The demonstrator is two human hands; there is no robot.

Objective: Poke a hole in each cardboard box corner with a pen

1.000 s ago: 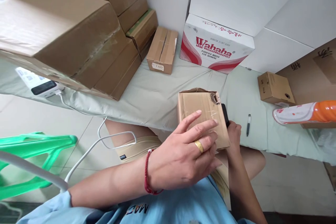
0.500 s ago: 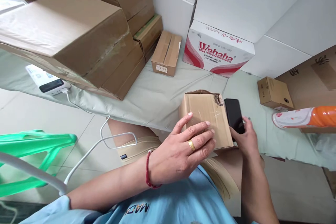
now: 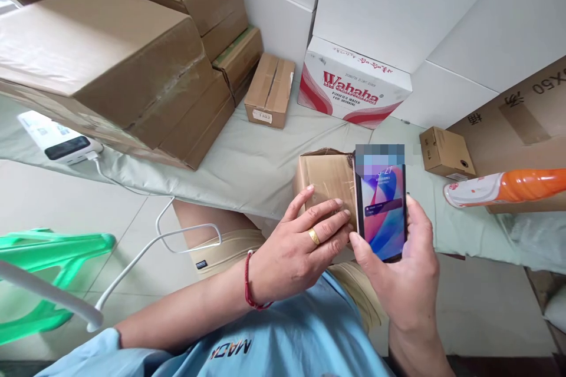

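My left hand (image 3: 305,247), with a gold ring and a red string bracelet, rests on a small cardboard box (image 3: 329,174). Its fingers lie outstretched across the box's upper face. The box sits at the near edge of the covered surface, and its right side is hidden behind a smartphone (image 3: 382,212). My right hand (image 3: 404,271) holds this phone upright with the lit screen facing me; the thumb is on the left edge and the fingers wrap the right edge. Part of the screen's top is blurred out.
Large cardboard boxes (image 3: 145,53) stack at left, beside a small taped box (image 3: 269,91). A Wahaha carton (image 3: 354,85) leans near the wall. An orange-and-white bottle (image 3: 508,187) and a small brown box (image 3: 446,150) are at right. A white power bank (image 3: 57,138) trails a cable; a green stool (image 3: 53,277) stands below.
My right hand has lifted the phone off the surface toward me, and its dark screen is now lit. My left hand stays on the box. The view has shifted slightly right.
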